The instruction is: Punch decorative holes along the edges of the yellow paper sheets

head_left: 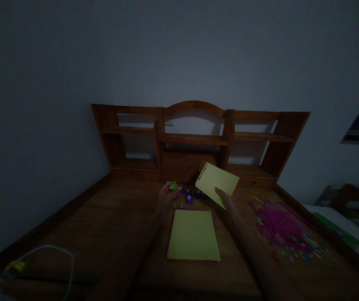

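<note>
My left hand (165, 195) is closed around a small green punch-like tool (173, 186), its exact shape partly covered by my fingers. A pale yellow paper sheet (217, 180) with a row of holes along its left edge is tilted in the air, pinched by my right hand (225, 198), thumb on top. Below and between my forearms lies a stack of yellow paper (193, 235), with red and blue edges showing underneath. Several small purple punch-like pieces with white tops (189, 200) stand behind the stack, with tiny paper bits (178, 205) near them.
A pile of pink and multicoloured paper scraps (281, 225) covers the right of the wooden desk (104, 221). A wooden shelf unit (195, 139) rises at the back. A white cable (49, 246) and a blurred yellow object (19, 266) lie front left.
</note>
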A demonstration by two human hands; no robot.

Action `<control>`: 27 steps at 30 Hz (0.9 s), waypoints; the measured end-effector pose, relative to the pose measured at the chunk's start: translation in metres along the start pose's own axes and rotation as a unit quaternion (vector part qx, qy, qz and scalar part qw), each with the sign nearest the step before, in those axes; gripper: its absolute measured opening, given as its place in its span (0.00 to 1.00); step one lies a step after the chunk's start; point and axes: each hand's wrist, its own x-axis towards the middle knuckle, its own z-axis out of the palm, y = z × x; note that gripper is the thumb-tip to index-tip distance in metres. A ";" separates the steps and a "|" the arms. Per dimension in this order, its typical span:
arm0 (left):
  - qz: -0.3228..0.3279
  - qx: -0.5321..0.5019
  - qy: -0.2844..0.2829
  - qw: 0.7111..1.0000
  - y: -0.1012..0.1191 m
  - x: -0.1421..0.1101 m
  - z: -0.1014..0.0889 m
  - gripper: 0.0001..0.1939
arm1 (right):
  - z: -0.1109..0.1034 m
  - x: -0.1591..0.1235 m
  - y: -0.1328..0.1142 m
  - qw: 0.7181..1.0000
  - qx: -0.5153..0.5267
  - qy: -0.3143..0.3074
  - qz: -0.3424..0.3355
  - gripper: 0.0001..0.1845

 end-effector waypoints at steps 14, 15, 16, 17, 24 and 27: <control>-0.017 -0.046 0.059 0.997 0.013 -0.002 0.000 0.22 | 0.002 0.016 0.021 0.993 0.062 0.030 0.097 0.24; -0.020 -0.051 0.058 0.997 0.013 -0.002 0.000 0.22 | 0.002 0.016 0.022 0.993 0.062 0.029 0.099 0.24; -0.022 -0.056 0.058 0.996 0.013 -0.003 0.000 0.21 | 0.001 0.016 0.022 0.993 0.061 0.026 0.101 0.24; -0.024 -0.061 0.057 0.996 0.013 -0.003 0.000 0.21 | 0.001 0.016 0.022 0.993 0.060 0.024 0.103 0.24; -0.013 -0.065 0.056 0.996 0.010 -0.004 0.000 0.26 | 0.003 0.016 0.023 0.993 0.054 0.026 0.104 0.23; -0.007 -0.056 0.054 0.997 0.010 -0.004 0.000 0.27 | 0.001 0.016 0.025 0.993 0.049 0.016 0.102 0.24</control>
